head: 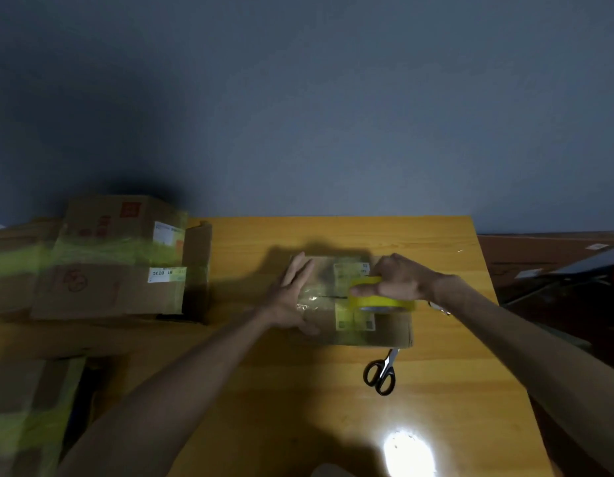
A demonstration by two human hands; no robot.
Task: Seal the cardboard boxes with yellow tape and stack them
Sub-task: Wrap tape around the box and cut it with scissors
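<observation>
At the far left, taped boxes (119,263) were seen piled at the edge of the table (436,390), bands of yellow-green tape already drawn round them. Right of the pile, the left hand (293,294) was laid flat, fingers straight and gripping nothing, on the left part of the cardboard box (390,328). That box was set near the middle of the table, its top glossy with older clear film and pale labels.

The box was judged light and fairly stiff, though its flaps could give at the seam (333,297), so pressure was best spread by a flat palm. The filmed top was judged slippery, and a slide under a pull of tape was the risk.

Further right, the roll of yellow tape (384,302) was held over the right part of the box top, just beside the seam's end. The right hand (400,278) was curled over its rim, the thumb hooked along the roll's left side. The roll was judged light and rigid, best taken by rim and core. Whether a strip was already stuck down could not be told through the blur.

The scissors (381,371) were left on the table just in front of the box's near right corner, touched by neither hand.
</observation>
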